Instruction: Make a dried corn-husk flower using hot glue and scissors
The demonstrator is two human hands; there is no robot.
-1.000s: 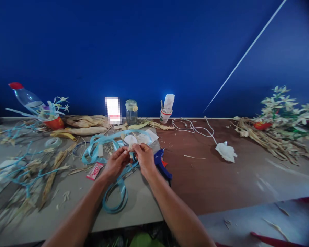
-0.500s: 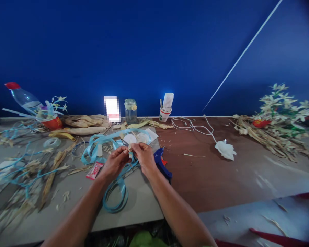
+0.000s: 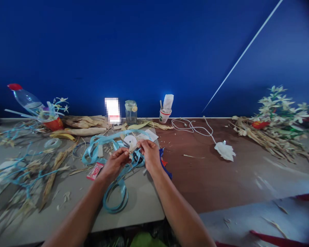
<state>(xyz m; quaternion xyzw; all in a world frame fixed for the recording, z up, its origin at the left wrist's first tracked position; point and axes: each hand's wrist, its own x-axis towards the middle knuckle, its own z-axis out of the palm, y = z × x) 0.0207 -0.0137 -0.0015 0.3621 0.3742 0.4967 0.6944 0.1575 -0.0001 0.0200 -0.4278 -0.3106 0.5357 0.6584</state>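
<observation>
My left hand point(image 3: 119, 160) pinches the lower end of a small pale piece of dried husk point(image 3: 132, 146) between thumb and fingertips. On its other side, my right hand point(image 3: 150, 155) has its fingertips closed at the piece's upper edge. Below and around both hands lies light blue ribbon point(image 3: 122, 189), looped over the table. Scissors with black handles point(image 3: 137, 157) sit under the fingers, partly covered. Just behind the hands is a white roll point(image 3: 130, 140). A blue glue gun point(image 3: 165, 168) is partly hidden by my right wrist.
Dried husks point(image 3: 84, 121) and a tilted bottle point(image 3: 28, 99) are at the back left, near blue-wrapped stems point(image 3: 28, 178). A jar point(image 3: 131, 113), a paper cup point(image 3: 164, 116) and a white cable point(image 3: 193, 127) line the wall. White flowers point(image 3: 280, 103) stand right.
My hands have moved slightly apart, the right one shifting right. More of the husk piece, the white roll and the scissors' handles shows between them.
</observation>
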